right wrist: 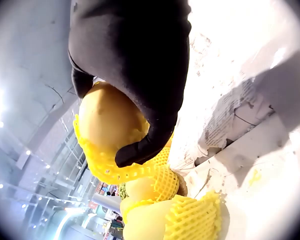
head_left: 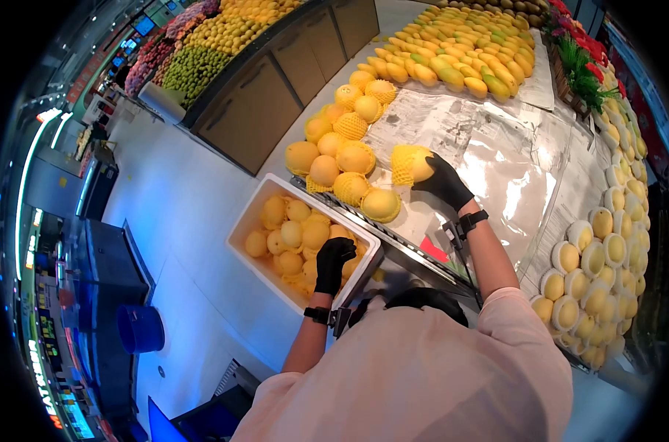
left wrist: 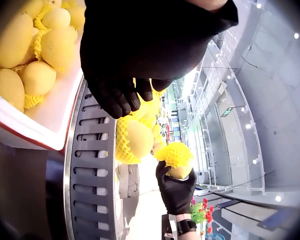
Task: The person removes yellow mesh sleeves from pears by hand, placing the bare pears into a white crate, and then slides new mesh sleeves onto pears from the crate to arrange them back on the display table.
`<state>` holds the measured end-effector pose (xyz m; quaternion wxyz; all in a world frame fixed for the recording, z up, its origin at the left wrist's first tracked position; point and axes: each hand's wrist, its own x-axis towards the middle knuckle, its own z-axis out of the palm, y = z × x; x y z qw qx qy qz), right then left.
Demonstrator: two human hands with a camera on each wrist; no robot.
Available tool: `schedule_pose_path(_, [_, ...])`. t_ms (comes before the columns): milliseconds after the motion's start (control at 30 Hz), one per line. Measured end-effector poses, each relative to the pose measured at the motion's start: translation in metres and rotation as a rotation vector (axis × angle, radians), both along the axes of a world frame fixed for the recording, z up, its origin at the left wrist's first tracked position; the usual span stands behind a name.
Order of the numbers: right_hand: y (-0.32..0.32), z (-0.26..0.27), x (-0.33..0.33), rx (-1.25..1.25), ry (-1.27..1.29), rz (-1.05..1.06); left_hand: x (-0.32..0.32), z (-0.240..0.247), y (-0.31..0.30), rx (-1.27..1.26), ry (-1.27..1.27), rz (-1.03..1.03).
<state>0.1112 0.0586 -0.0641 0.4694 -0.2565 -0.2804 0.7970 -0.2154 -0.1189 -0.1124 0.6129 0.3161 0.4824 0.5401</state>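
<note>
In the head view my right hand (head_left: 443, 184), in a black glove, grips a large yellow mango (head_left: 423, 166) in a yellow foam net, over the newspaper-covered display. The right wrist view shows thumb and fingers around the mango's bare end (right wrist: 107, 117), the net bunched at its other end. My gloved left hand (head_left: 335, 258) hangs over the near right side of a white foam box (head_left: 249, 211) of mangoes (head_left: 292, 233). Its fingers (left wrist: 117, 100) are loosely curled, with nothing seen in them. Netted mangoes (head_left: 351, 125) stand in rows along the display's left edge.
Long yellow mangoes (head_left: 460, 51) cover the back of the display. Round fruit in white nets (head_left: 592, 258) is piled at the right. A slotted grey rail (left wrist: 92, 165) edges the display beside the box. A red tag (head_left: 432, 249) lies near the front edge; flowers (head_left: 581, 55) stand behind.
</note>
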Motion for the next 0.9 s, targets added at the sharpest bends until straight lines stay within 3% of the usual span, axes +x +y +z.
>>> schedule_pose_path(167, [-0.058, 0.021, 0.012, 0.538, -0.545, -0.151, 0.023, 0.010, 0.013, 0.068, 0.011, -0.160])
schedule_pose_path(200, [-0.070, 0.034, 0.014, 0.738, -0.818, -0.202, 0.028, 0.014, 0.016, 0.065, -0.018, -0.181])
schedule_pose_path(333, [-0.096, 0.025, 0.021, 0.491, -0.535, -0.268, 0.050, 0.034, 0.027, 0.022, -0.084, -0.260])
schedule_pose_path(500, [-0.133, 0.016, 0.021, 0.008, 0.116, -0.341, 0.081, 0.069, 0.039, 0.013, -0.151, -0.499])
schedule_pose_path(633, [-0.153, 0.030, 0.008, 0.232, -0.268, -0.475, 0.106, 0.108, 0.042, -0.050, -0.269, -0.578])
schedule_pose_path(700, [-0.157, 0.027, 0.001, 0.354, -0.634, -0.559, 0.115, 0.112, 0.042, 0.035, -0.153, -0.621])
schedule_pose_path(800, [-0.172, 0.049, -0.019, 0.429, -0.774, -0.576, 0.119, 0.109, 0.044, 0.189, 0.064, -0.676])
schedule_pose_path(900, [-0.179, 0.045, -0.019, 0.434, -0.744, -0.566, 0.119, 0.115, 0.049, 0.085, 0.096, -0.685])
